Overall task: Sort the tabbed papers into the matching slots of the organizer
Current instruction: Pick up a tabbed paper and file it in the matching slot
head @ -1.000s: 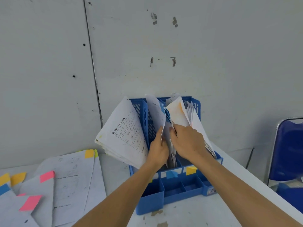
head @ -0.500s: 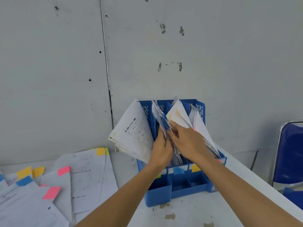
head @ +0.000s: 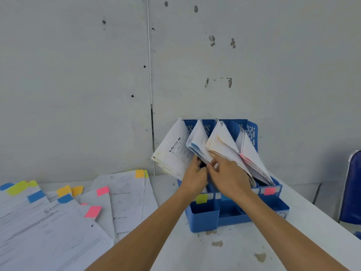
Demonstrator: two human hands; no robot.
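Here, left hand, right hand, holding papers

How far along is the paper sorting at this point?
Done: four paper bundles stand in slots of the blue organizer. In hand: left hand and right hand grip the blue-tabbed bundle in its slot. Left: many tabbed sheets lie unsorted on the table.

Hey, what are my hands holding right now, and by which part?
The left hand and right hand both pinch the blue-edged papers at their lower front edge, in the second slot from the left of the organizer.
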